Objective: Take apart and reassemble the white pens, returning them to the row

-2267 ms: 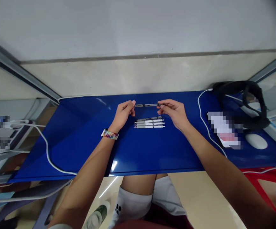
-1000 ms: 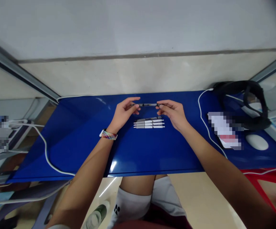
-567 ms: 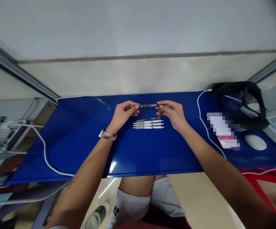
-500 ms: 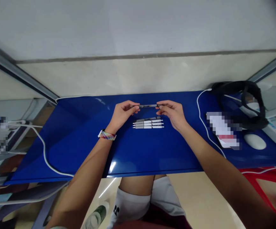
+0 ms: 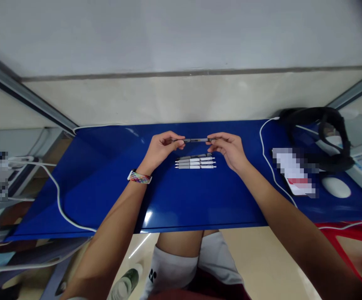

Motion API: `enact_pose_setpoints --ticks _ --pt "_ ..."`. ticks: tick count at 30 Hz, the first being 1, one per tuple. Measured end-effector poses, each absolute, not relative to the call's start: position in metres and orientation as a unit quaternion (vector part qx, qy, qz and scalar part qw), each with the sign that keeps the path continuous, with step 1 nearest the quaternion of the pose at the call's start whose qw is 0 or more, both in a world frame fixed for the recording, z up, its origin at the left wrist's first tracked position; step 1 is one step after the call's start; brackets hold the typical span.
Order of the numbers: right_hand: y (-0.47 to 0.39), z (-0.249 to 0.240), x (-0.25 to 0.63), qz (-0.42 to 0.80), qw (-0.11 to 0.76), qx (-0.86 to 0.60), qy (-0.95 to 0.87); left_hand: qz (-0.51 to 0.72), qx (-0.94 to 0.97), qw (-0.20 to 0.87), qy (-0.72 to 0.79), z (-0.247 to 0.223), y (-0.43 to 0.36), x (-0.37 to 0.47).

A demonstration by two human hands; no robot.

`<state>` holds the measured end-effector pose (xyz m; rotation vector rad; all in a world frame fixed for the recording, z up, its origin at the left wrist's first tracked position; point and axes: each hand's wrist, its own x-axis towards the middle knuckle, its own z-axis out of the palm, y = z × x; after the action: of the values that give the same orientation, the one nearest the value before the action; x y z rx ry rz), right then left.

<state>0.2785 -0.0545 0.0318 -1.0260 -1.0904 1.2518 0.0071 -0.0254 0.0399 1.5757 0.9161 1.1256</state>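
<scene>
Above blue table [image 5: 106,187], both hands pinch pen [image 5: 195,140] ends.

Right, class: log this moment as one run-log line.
left hand: holds pen | right hand: holds pen's other end | three pens: side by side on table

Even indoor light, wide-angle edge distortion.

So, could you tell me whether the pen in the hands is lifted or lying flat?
Lifted: the pen hangs level between left hand and right hand.
</scene>
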Motion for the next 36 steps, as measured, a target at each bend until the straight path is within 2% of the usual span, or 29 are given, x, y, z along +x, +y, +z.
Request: enact_pose_setpoints --ticks 6,15,29,36 --pt "-0.053 0.032 0.281 0.577 0.543 -0.432 -0.431 0.449 0.638 0.502 0.373 0.042 -0.028 0.008" --pt "-0.056 0.047 0.284 0.781 0.474 -0.297 -0.278 0.489 0.603 0.514 0.365 0.039 -0.030 0.016" --pt "-0.049 0.036 0.280 0.794 0.515 -0.260 -0.192 0.515 0.586 0.504 0.370 0.035 -0.028 0.018" --pt "-0.050 0.033 0.284 0.770 0.525 -0.275 -0.237 0.514 0.587 0.502 0.372 0.037 -0.029 0.018"
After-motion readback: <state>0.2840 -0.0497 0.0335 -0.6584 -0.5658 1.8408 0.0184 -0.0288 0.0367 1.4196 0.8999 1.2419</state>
